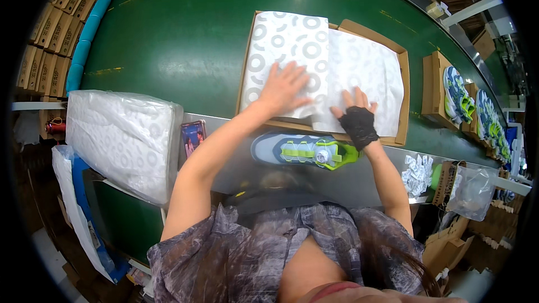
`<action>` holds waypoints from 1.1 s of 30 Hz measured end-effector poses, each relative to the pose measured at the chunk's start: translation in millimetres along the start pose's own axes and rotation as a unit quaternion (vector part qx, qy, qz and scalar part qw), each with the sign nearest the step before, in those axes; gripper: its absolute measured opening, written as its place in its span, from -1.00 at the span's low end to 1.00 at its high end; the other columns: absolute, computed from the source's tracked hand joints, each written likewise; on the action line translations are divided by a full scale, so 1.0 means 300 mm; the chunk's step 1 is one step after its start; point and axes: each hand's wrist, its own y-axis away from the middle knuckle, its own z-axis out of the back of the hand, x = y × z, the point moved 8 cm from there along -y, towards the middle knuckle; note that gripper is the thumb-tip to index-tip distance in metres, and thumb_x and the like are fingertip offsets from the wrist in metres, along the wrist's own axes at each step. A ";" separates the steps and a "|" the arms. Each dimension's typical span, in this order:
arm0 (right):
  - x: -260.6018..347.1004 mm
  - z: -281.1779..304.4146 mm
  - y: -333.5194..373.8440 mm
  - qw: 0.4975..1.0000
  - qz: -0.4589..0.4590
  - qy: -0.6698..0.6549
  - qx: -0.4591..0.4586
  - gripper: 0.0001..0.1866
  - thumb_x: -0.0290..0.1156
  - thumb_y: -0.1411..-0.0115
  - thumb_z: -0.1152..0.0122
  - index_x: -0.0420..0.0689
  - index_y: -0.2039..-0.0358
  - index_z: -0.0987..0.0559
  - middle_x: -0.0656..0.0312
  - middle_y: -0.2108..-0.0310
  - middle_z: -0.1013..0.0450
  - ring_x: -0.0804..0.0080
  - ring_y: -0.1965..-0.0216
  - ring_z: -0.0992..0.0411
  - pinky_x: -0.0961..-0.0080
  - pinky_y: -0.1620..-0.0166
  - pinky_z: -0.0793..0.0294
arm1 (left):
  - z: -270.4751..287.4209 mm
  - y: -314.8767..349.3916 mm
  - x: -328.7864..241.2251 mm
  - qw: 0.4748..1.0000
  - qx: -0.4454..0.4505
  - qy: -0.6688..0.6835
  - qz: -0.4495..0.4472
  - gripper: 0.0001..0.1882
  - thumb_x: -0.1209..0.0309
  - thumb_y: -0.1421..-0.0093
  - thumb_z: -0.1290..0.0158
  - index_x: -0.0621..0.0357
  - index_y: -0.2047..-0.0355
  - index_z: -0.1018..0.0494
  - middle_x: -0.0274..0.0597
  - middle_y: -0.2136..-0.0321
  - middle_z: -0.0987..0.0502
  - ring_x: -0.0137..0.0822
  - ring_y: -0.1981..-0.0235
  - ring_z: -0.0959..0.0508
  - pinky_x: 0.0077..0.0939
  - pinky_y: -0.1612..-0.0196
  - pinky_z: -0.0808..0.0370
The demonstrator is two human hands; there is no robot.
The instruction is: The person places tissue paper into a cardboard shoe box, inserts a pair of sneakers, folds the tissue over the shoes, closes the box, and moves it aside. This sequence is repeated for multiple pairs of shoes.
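Note:
An open brown cardboard shoebox (405, 95) lies on the green work surface in front of me. White wrapping paper (292, 39) with grey ring patterns covers its inside, in two overlapping parts. My left hand (285, 88) rests on the left part, bare, its fingers spread. On the right part lies my right hand (358, 115), in a black fingerless glove, fingers apart. Neither hand grips anything. Between the box and my body, a blue-grey sneaker (303, 150) with lime green trim lies on the metal edge strip, toe to the left. What the paper covers is hidden.
A plastic-wrapped stack of patterned paper (120, 140) sits at the left, beside a small printed packet (193, 137). Rightward are boxes holding sneakers (456, 95) and a crumpled heap of white slips (418, 175). Stacked shoeboxes (53, 39) stand far left behind a turquoise roll (90, 31).

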 end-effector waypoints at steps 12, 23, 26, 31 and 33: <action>-0.280 0.182 0.438 0.913 -0.183 -0.209 -0.298 -0.77 -0.45 -0.11 -0.04 -0.26 0.23 -0.40 0.06 0.29 -0.36 0.20 0.18 -0.33 0.43 0.07 -0.28 | -0.042 0.149 -0.062 0.918 0.267 0.242 0.166 -0.27 -0.07 0.23 -0.20 0.20 0.15 -0.38 0.08 0.20 -0.40 -0.08 0.12 -0.40 -0.26 0.06 -0.31; -0.045 0.011 0.509 0.671 -0.211 -0.708 -0.067 -0.42 -0.52 -0.01 -0.12 -0.18 -0.07 -0.18 0.17 0.13 -0.31 0.46 0.14 -0.30 0.51 0.04 -0.29 | 0.082 0.378 -0.231 0.944 0.033 0.286 0.162 -0.32 0.40 0.27 -0.28 0.22 0.08 -0.28 -0.08 0.14 -0.39 -0.17 0.08 -0.37 -0.34 0.01 -0.29; 0.118 0.283 0.482 0.692 -0.068 -0.710 -0.113 -0.44 -0.39 0.02 -0.20 -0.27 0.00 -0.26 0.19 0.15 -0.30 0.46 0.13 -0.27 0.55 0.06 -0.23 | 0.153 0.438 -0.192 0.795 0.123 0.502 0.318 -0.35 0.44 0.21 -0.28 0.19 0.05 -0.29 -0.18 0.17 -0.44 -0.37 0.12 -0.40 -0.47 0.05 -0.34; 0.146 0.274 0.442 0.740 -0.068 -0.665 -0.075 -0.50 -0.32 0.01 -0.23 -0.24 0.07 -0.34 0.22 0.20 -0.33 0.48 0.20 -0.29 0.57 0.12 -0.25 | 0.305 0.377 -0.093 0.755 0.006 0.578 0.310 -0.38 0.57 0.22 -0.24 0.34 0.09 -0.29 -0.20 0.19 -0.42 -0.42 0.16 -0.40 -0.56 0.14 -0.40; 0.109 0.201 0.455 0.748 -0.119 -0.650 -0.058 -0.53 -0.33 0.00 -0.22 -0.23 0.08 -0.36 0.21 0.23 -0.34 0.49 0.23 -0.30 0.58 0.14 -0.26 | 0.347 0.301 -0.037 0.760 -0.060 0.572 0.301 -0.43 0.53 0.15 -0.21 0.35 0.09 -0.28 -0.17 0.20 -0.42 -0.40 0.19 -0.41 -0.54 0.17 -0.41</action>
